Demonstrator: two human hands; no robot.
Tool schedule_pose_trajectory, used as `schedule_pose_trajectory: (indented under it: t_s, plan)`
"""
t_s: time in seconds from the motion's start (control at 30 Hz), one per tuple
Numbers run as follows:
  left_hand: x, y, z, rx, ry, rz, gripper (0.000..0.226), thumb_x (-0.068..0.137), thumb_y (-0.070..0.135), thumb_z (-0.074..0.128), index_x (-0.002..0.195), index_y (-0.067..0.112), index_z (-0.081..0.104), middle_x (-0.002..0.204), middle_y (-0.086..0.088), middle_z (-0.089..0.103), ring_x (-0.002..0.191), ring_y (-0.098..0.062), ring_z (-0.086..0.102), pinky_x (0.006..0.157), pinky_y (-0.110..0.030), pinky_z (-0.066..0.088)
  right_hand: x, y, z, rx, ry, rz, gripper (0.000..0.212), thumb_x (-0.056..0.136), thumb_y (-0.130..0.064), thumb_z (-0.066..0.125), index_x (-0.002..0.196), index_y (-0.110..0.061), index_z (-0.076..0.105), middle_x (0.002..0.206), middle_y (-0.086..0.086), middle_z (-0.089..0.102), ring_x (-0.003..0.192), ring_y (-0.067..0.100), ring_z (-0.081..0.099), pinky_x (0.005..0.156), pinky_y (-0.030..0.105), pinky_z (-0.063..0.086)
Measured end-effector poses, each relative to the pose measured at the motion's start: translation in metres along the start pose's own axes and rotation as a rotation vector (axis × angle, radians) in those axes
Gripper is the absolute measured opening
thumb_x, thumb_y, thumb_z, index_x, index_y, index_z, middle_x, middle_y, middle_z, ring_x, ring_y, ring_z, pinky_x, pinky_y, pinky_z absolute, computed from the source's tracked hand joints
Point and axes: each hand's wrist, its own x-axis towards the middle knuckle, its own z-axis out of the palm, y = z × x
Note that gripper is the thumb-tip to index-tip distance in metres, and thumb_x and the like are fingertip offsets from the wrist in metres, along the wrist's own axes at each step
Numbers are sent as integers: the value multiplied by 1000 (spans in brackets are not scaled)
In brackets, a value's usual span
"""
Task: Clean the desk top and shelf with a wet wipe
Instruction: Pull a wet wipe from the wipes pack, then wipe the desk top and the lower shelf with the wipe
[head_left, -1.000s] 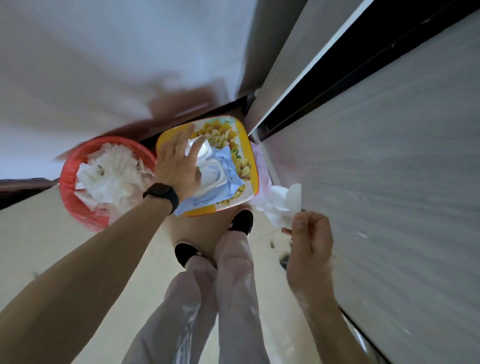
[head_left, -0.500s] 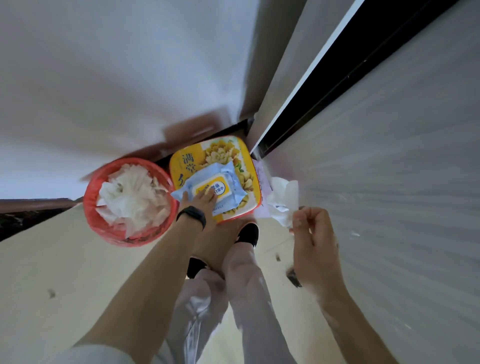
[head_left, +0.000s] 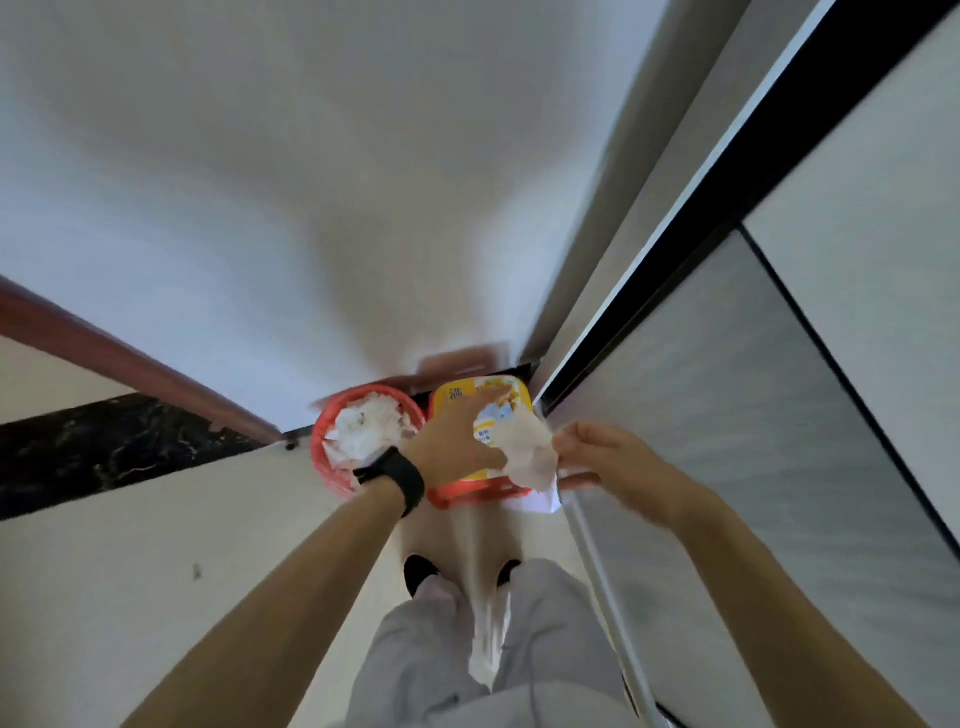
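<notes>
Two hands are out in front of me, and both meet at one white wet wipe (head_left: 527, 457). My left hand (head_left: 457, 441) has a black watch (head_left: 397, 480) on the wrist. Its fingers reach over the pack of wipes (head_left: 491, 428) and hold the left side of the wet wipe. My right hand (head_left: 608, 457) pinches the right side of the same wipe between thumb and fingers. So both hands are closed on it. The wipe is crumpled and hangs in the air between my hands, just above the pack.

The pack of wipes is light blue with a yellow label. It lies on top of a yellow box (head_left: 467, 397) that has pictures of food on it. The box sits on something orange-red (head_left: 467, 493), and I cannot tell what that thing is. Just left of the box is a red bin (head_left: 324, 457), touching it or nearly so. The bin is full of used white wipes (head_left: 363, 434).

All of this stands on the pale floor (head_left: 130, 571), close to the white wall (head_left: 260, 182). A grey panel with a black edge (head_left: 727, 415) runs along my right side. Below my arms I see my light grey trousers (head_left: 545, 649) and my black shoes (head_left: 418, 571). The picture is a bit blurry, so small words on the pack are hard to read.
</notes>
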Motion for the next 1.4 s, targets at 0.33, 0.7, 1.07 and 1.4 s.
schedule_pose_trajectory:
  t_s: [0.33,0.7,1.07,1.4]
  plan:
    - [-234,43,2,-470,706,-28,17,88,19,72,75,19,62,75,10,67,71,-4,63,68,-16,46,-50,-70,85,263,-384,-155,31,94,-42,54,93,-14,67,89,5,75,84,24,69,66,31,57]
    - [-473,-36,169,-1103,1363,-142,32,81,27,70,101,5,57,102,-14,71,93,-30,68,86,-39,53,-182,62,285,-203,-914,-167,58,76,-27,80,130,-24,58,104,6,75,100,22,72,89,39,58]
    - [-672,-74,399,-1258,2047,-225,23,76,27,82,86,20,62,86,-7,69,82,-23,65,77,-35,48,-377,187,427,-662,-1274,-474,32,93,-25,67,119,-42,61,92,4,74,80,4,70,71,19,53]
    - [-837,-112,572,-1083,2234,-518,39,84,11,75,116,33,69,105,4,68,94,-1,61,82,-18,46,-536,357,528,-943,-1506,-586,8,92,-19,70,97,-25,72,82,-9,73,71,7,61,66,19,49]
